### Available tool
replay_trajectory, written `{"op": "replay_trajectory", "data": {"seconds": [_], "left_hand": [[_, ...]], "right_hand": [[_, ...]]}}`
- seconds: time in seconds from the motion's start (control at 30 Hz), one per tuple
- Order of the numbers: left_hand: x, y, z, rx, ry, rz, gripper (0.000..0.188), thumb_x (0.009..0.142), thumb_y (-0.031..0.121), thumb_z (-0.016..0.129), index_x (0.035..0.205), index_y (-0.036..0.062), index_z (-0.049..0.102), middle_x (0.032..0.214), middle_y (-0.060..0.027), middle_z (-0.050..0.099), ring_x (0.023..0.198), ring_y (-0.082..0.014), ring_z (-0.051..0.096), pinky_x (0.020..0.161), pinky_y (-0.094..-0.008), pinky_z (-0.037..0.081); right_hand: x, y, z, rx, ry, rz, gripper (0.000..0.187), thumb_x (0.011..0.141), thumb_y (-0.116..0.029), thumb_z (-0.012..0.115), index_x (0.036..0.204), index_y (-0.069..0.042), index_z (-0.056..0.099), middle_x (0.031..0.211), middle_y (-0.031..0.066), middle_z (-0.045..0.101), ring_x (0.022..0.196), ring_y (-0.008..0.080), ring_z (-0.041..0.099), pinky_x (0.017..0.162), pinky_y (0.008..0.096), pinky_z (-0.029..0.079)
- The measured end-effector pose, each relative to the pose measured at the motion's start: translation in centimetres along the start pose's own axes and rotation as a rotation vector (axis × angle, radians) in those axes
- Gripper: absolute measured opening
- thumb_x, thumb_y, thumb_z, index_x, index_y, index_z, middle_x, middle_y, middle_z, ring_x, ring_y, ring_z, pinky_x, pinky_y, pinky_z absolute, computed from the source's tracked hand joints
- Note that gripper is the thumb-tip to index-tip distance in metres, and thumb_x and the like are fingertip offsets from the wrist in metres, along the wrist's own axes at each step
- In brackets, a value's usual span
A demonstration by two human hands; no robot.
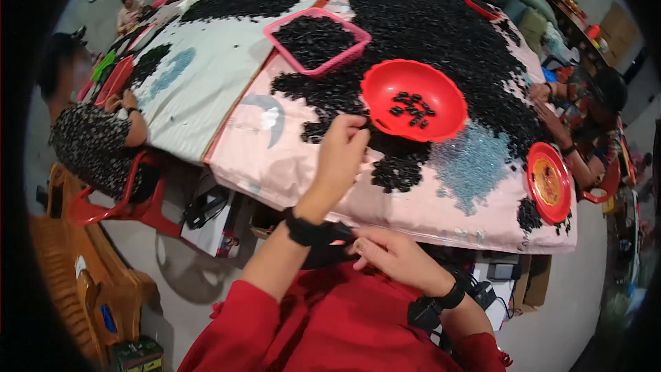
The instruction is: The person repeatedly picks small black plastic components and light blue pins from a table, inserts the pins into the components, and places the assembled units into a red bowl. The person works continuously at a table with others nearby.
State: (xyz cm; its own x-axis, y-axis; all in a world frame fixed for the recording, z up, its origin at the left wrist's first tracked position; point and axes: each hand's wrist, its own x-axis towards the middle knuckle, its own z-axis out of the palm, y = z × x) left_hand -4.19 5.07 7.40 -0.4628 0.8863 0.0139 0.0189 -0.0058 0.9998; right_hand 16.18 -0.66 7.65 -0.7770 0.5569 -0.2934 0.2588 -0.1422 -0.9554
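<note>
My left hand reaches over the near part of the table with fingers curled in a pinch, beside the left rim of a red scalloped bowl. Whatever it may hold is too small to tell. Several small black pieces lie in the bowl. Lower down, at the table's front edge, my right hand is closed, thumb against fingers; its contents are hidden. A small pile of black pieces and a heap of clear bluish pieces lie just below the bowl.
A pink basket full of black pieces stands behind the bowl. Black pieces cover much of the pink-covered table. People sit at left and right. A red tray lies at the right.
</note>
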Motion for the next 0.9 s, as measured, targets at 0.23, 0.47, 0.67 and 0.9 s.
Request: {"op": "replay_trajectory", "data": {"seconds": [0.23, 0.47, 0.67, 0.9], "left_hand": [[-3.3, -4.3, -4.4, 0.554, -0.086, 0.106, 0.018, 0.095, 0.011, 0.068, 0.109, -0.0007, 0.069, 0.101, -0.0168, 0.072, 0.081, -0.0317, 0.071, 0.072, -0.0408, 0.057], [-5.7, -6.2, -2.8, 0.926, 0.017, 0.391, 0.02, 0.087, 0.012, 0.079, 0.102, 0.0037, 0.069, 0.099, -0.0155, 0.065, 0.094, -0.038, 0.067, 0.081, -0.0467, 0.055], [-5.1, -6.8, -2.5, 0.92, 0.005, 0.38, 0.02, 0.086, 0.014, 0.08, 0.099, 0.0051, 0.068, 0.098, -0.0152, 0.064, 0.092, -0.0391, 0.066, 0.079, -0.0484, 0.054], [-5.1, -7.0, -2.2, 0.922, 0.018, 0.408, 0.019, 0.086, 0.013, 0.079, 0.099, 0.006, 0.067, 0.097, -0.015, 0.063, 0.09, -0.0392, 0.065, 0.077, -0.0489, 0.053]], "right_hand": [[-1.0, 5.4, -11.1, -0.869, 0.849, -0.32, 0.007, 0.093, -0.005, 0.071, 0.099, -0.004, 0.075, 0.091, 0.012, 0.07, 0.082, 0.0285, 0.068, 0.075, 0.0414, 0.049], [-0.9, 6.0, -11.7, -1.252, 0.842, -0.471, 0.017, 0.086, -0.003, 0.075, 0.102, -0.011, 0.077, 0.089, 0.0055, 0.071, 0.087, 0.0265, 0.066, 0.088, 0.0425, 0.04], [-1.6, 7.1, -12.9, -1.036, 0.96, -0.426, 0.013, 0.088, -0.006, 0.076, 0.1, -0.011, 0.075, 0.095, 0.004, 0.072, 0.091, 0.0242, 0.067, 0.091, 0.0412, 0.038], [-1.2, 7.4, -12.1, -1.097, 0.886, -0.412, 0.011, 0.088, -0.008, 0.077, 0.095, -0.011, 0.069, 0.091, 0.0037, 0.068, 0.085, 0.0235, 0.065, 0.09, 0.0413, 0.036]]}}
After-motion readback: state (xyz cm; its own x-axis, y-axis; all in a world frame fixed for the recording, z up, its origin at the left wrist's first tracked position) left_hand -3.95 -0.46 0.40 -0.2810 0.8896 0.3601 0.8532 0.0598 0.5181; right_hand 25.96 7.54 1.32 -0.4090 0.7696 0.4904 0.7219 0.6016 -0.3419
